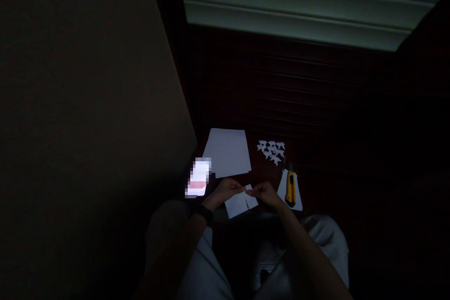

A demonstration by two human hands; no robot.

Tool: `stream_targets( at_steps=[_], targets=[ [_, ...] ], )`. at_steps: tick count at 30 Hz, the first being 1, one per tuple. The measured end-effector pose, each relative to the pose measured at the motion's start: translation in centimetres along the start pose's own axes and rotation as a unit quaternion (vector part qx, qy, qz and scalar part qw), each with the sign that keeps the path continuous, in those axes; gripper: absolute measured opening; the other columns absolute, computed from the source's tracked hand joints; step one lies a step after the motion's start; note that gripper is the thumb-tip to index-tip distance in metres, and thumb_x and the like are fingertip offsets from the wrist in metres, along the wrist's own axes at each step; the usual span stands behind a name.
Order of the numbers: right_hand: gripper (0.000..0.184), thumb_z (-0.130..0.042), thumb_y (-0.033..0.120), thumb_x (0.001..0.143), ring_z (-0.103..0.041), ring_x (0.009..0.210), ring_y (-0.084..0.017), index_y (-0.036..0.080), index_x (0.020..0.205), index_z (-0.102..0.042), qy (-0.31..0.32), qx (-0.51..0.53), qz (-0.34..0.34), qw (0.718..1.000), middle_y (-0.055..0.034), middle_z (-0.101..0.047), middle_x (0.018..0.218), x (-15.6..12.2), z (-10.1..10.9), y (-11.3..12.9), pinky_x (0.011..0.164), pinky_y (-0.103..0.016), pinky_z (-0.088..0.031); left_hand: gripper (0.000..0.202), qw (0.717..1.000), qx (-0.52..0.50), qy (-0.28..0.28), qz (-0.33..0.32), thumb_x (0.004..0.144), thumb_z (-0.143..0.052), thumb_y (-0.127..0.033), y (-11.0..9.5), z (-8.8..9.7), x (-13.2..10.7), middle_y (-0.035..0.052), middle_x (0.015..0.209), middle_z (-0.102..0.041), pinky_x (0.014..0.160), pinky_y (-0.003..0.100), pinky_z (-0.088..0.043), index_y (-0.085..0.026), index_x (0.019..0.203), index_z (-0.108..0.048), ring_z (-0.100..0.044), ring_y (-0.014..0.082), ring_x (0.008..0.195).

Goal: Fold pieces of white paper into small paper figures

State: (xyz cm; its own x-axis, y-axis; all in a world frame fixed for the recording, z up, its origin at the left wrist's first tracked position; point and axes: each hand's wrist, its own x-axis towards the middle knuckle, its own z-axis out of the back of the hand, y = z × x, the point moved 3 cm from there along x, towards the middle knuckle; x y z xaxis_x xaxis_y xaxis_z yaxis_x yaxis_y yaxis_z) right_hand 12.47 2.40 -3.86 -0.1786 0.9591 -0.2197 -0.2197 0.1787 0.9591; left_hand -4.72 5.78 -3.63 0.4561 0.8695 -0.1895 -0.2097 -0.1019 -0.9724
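A small white sheet of paper [236,206], partly folded with a dark slit near its right side, lies between my hands at the table's near edge. My left hand [228,189], with a dark band on the wrist, pinches its upper edge. From the other side, my right hand [264,192] grips the same edge, the fingertips of both hands almost touching. To the right, a yellow utility knife [290,189] rests on a stack of cut white paper [297,200]. Several small folded paper figures [271,150] sit in a cluster beyond my right hand.
A stack of large white paper [228,152] lies at the back left of the dark table. Nearer on the left is a lit phone [198,178], its screen blurred out. A wall [105,79] rises close on the left. The room is very dark.
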Motion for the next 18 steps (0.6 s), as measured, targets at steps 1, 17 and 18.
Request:
stream_targets(
  at_steps=[1, 17, 18],
  targets=[
    [0.039, -0.064, 0.049, 0.059, -0.031, 0.040, -0.006, 0.012, 0.050, -0.056, -0.001, -0.006, 0.000, 1.000, 0.0047, -0.043, 0.043, -0.04, 0.02, 0.09, 0.039, -0.020, -0.022, 0.039, 1.000, 0.003, -0.001, -0.002, 0.061, -0.063, -0.047, -0.04, 0.02, -0.04, 0.0072, 0.063, -0.065, 0.050, 0.022, -0.036, -0.008, 0.067, -0.065, -0.055, 0.0148, 0.056],
    [0.041, -0.062, 0.052, 0.061, -0.032, 0.039, -0.006, 0.014, 0.049, -0.054, 0.009, -0.033, 0.004, 0.999, 0.0048, -0.044, 0.041, -0.24, 0.09, 0.31, 0.040, -0.020, -0.023, 0.037, 0.998, -0.012, -0.052, -0.017, 0.061, -0.064, -0.046, -0.47, 0.18, -0.71, 0.0070, 0.068, -0.065, 0.055, 0.024, -0.039, -0.010, 0.072, -0.067, -0.056, 0.0162, 0.062],
    [0.041, -0.062, 0.052, 0.061, -0.032, 0.039, -0.006, 0.014, 0.049, -0.054, 0.009, -0.036, 0.006, 0.999, 0.0048, -0.044, 0.041, -0.22, 0.09, 0.25, 0.039, -0.020, -0.023, 0.038, 0.998, -0.015, -0.052, -0.014, 0.061, -0.063, -0.046, -0.42, 0.18, -0.72, 0.0074, 0.069, -0.066, 0.055, 0.024, -0.039, -0.010, 0.072, -0.067, -0.057, 0.0165, 0.062]
  ],
)
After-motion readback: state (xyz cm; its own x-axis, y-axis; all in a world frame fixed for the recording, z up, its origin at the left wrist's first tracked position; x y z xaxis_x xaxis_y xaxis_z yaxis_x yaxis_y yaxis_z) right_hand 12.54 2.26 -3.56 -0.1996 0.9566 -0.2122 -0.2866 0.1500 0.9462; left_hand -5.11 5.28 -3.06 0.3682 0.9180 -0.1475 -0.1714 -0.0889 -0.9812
